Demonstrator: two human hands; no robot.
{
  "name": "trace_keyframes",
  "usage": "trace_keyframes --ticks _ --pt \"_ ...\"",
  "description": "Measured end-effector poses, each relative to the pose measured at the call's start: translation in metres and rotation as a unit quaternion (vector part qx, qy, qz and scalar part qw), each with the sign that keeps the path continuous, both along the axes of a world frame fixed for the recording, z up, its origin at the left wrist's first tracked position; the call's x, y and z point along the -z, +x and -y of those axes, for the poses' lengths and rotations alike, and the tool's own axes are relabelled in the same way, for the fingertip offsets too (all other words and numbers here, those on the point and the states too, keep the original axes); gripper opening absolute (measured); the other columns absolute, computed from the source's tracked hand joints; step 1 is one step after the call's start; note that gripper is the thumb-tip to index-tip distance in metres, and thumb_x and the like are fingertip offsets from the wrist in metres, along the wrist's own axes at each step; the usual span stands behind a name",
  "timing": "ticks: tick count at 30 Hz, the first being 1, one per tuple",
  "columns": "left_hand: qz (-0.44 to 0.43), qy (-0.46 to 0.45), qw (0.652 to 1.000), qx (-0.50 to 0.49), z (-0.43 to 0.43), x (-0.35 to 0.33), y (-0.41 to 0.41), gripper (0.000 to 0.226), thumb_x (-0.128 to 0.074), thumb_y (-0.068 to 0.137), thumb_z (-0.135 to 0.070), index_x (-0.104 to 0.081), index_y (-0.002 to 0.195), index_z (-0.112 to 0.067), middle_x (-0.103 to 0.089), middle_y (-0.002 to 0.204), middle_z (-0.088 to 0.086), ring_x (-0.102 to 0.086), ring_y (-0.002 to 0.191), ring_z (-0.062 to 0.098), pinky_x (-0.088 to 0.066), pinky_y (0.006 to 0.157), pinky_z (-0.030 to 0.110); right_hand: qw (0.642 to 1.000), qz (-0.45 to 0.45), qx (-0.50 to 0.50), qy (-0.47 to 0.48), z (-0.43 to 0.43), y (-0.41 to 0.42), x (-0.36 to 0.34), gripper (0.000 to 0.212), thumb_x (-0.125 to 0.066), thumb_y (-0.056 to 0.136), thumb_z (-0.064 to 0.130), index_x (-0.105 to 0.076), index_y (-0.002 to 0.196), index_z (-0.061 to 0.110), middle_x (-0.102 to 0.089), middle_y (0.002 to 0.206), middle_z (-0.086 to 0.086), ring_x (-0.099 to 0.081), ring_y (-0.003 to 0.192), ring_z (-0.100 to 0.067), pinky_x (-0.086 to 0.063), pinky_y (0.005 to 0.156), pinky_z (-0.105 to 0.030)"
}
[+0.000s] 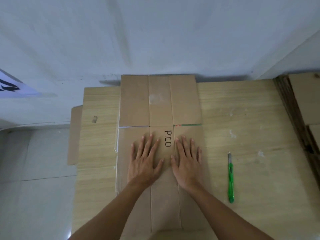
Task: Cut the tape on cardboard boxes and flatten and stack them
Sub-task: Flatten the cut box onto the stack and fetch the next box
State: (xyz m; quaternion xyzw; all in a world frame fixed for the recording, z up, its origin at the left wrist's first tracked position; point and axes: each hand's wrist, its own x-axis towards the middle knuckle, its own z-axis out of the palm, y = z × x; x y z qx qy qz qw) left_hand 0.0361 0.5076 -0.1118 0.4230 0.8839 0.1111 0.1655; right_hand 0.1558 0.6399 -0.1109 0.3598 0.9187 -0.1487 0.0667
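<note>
Brown cardboard is under both my hands. My left hand (144, 160) and my right hand (186, 161) lie on the flat box (161, 104), fingers straight and spread, holding nothing, just pressing down. The flat box lies on the wooden table (242, 118). My green knife (231, 181) lies to the right of the box, apart from it. The word PICO (168, 138) is on the box between my fingertips. Farther right of the box sits a pile of flat boxes (301, 101). Behind the box is a white wall (155, 32).

Head cam, steep down, near table (242, 118).
</note>
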Motion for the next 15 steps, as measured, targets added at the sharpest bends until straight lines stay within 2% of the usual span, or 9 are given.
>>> trace_keyframes --ticks 2,3,5,6,7,9,11,13,15 --pt "0.036 0.037 0.998 -0.047 0.007 -0.005 -0.005 0.077 -0.045 0.094 -0.051 -0.017 0.162 -0.028 -0.003 0.17 -0.008 0.006 0.156 0.012 -0.005 0.125 0.053 0.999 -0.01 0.031 -0.034 -0.006 0.003 -0.009 0.071 -0.041 0.094 0.053 -0.024 0.158 0.028 -0.009 0.168 0.003 -0.009 0.155 -0.027 -0.008 0.123 -0.046" --pt "0.057 0.05 0.99 -0.117 0.012 -0.011 -0.009 0.079 -0.052 0.092 -0.045 -0.02 0.161 -0.023 -0.008 0.17 -0.005 0.002 0.157 0.014 -0.006 0.125 0.052 0.994 -0.016 0.086 -0.059 -0.009 0.005 -0.016 0.076 -0.05 0.093 0.051 -0.021 0.159 0.027 -0.007 0.169 0.001 -0.009 0.154 -0.028 -0.01 0.122 -0.046" --pt "0.125 0.072 0.938 -0.314 0.019 -0.028 -0.016 0.086 -0.064 0.09 -0.033 -0.018 0.159 -0.015 -0.013 0.168 0.005 -0.005 0.156 0.023 -0.011 0.124 0.052 0.963 -0.05 0.237 -0.119 -0.015 0.009 -0.033 0.086 -0.068 0.086 0.04 -0.022 0.157 0.024 -0.014 0.166 -0.005 -0.019 0.151 -0.031 -0.025 0.116 -0.05" --pt "0.166 0.079 0.906 -0.382 0.019 -0.039 -0.021 0.088 -0.067 0.089 -0.028 -0.017 0.159 -0.012 -0.015 0.167 0.01 -0.009 0.155 0.028 -0.014 0.122 0.053 0.942 -0.075 0.293 -0.147 -0.018 0.01 -0.042 0.088 -0.072 0.083 0.036 -0.024 0.156 0.022 -0.023 0.162 -0.007 -0.028 0.147 -0.032 -0.031 0.113 -0.05" --pt "0.191 0.08 0.888 -0.411 0.018 -0.049 -0.025 0.09 -0.069 0.087 -0.027 -0.017 0.159 -0.01 -0.019 0.165 0.013 -0.013 0.153 0.032 -0.017 0.12 0.053 0.922 -0.101 0.329 -0.179 -0.021 0.011 -0.049 0.088 -0.075 0.082 0.033 -0.026 0.155 0.022 -0.03 0.158 -0.008 -0.035 0.143 -0.032 -0.035 0.111 -0.049" --pt "0.217 0.062 0.874 -0.431 0.017 -0.066 -0.037 0.092 -0.071 0.086 -0.029 -0.018 0.158 -0.008 -0.028 0.161 0.015 -0.025 0.148 0.036 -0.022 0.118 0.052 0.882 -0.142 0.371 -0.254 -0.03 0.012 -0.061 0.086 -0.074 0.085 0.026 -0.028 0.156 0.022 -0.041 0.154 -0.007 -0.043 0.138 -0.03 -0.036 0.112 -0.043" --pt "0.267 0.094 0.835 -0.473 0.021 -0.074 -0.057 0.091 -0.072 0.087 -0.032 -0.02 0.158 -0.006 -0.041 0.154 0.018 -0.04 0.14 0.04 -0.033 0.113 0.048 0.867 -0.142 0.368 -0.306 -0.04 0.017 -0.066 0.077 -0.073 0.085 0.021 -0.037 0.153 0.02 -0.052 0.146 -0.005 -0.052 0.131 -0.028 -0.04 0.112 -0.041" --pt "0.321 0.122 0.811 -0.474 0.03 -0.075 -0.073 0.085 -0.076 0.085 -0.038 -0.037 0.151 -0.003 -0.054 0.143 0.021 -0.053 0.129 0.039 -0.045 0.107 0.045 0.851 -0.133 0.364 -0.354 -0.05 0.027 -0.067 0.063 -0.074 0.083 0.019 -0.051 0.142 0.017 -0.066 0.129 -0.005 -0.066 0.112 -0.026 -0.052 0.099 -0.045" --pt "0.347 0.11 0.827 -0.427 0.039 -0.081 -0.079 0.071 -0.076 0.073 -0.05 -0.066 0.126 -0.005 -0.07 0.121 0.019 -0.067 0.107 0.034 -0.054 0.096 0.047 0.813 -0.145 0.372 -0.423 -0.056 0.034 -0.074 0.049 -0.072 0.087 0.018 -0.058 0.135 0.013 -0.072 0.115 -0.006 -0.072 0.097 -0.022 -0.059 0.077 -0.035"
